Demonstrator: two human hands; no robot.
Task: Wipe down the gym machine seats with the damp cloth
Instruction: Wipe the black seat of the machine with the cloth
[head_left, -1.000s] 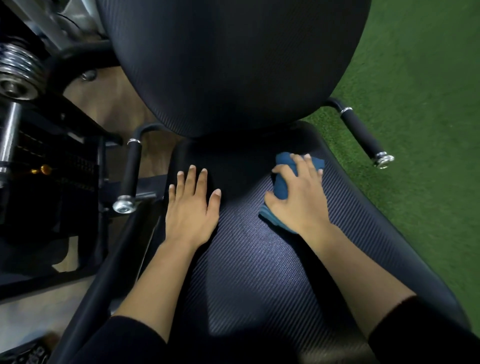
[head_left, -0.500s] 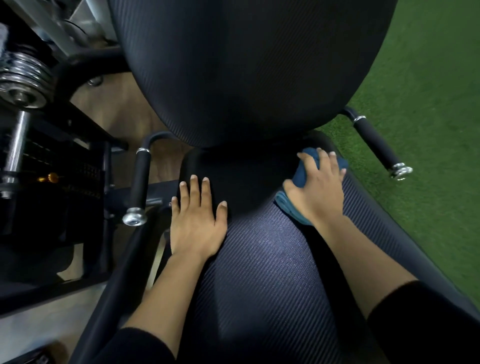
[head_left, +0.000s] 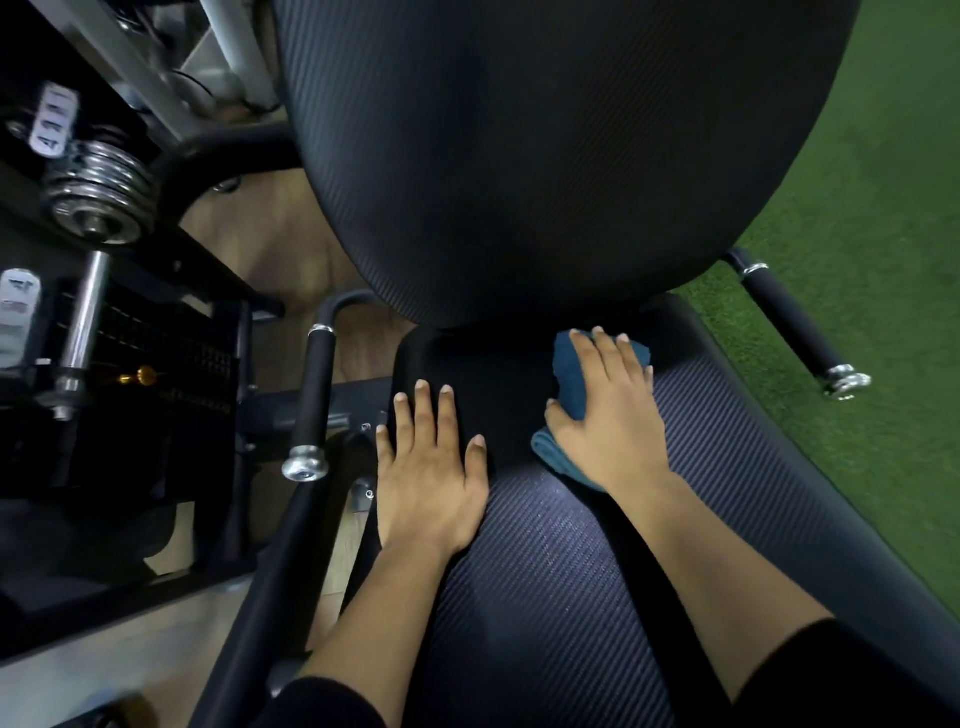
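At the far left, beyond the seat's edge, weight plates (head_left: 98, 208) and a black handle (head_left: 317, 395) belong to the machine frame and need no attention in this step. Next to that handle the left hand (head_left: 428, 467) lies flat on the seat (head_left: 545, 597), fingers straight and slightly spread, palm down near the seat's left border. It serves well as a brace and should bear steady weight while the other arm moves. Toward the middle, the seat's ribbed surface runs back under the backrest (head_left: 545, 156), where it falls into shadow. At that rear end sits the blue cloth (head_left: 569, 374), bunched into a wad and touching the seat just before the backrest's lower edge. On top of it the right hand (head_left: 613, 415) presses down, fingers laid close together over the wad, thumb against its left side. To wipe well, I judge the cloth should be flattened for wider contact and pushed fully into the dark seam below the backrest. It should then be drawn in overlapping strokes across the seat and toward the front, with the left hand lifted to reach the patch beneath it. Further right, a second handle (head_left: 789, 322) juts over green turf (head_left: 883, 260); the seat's right edge near it deserves a pass too.
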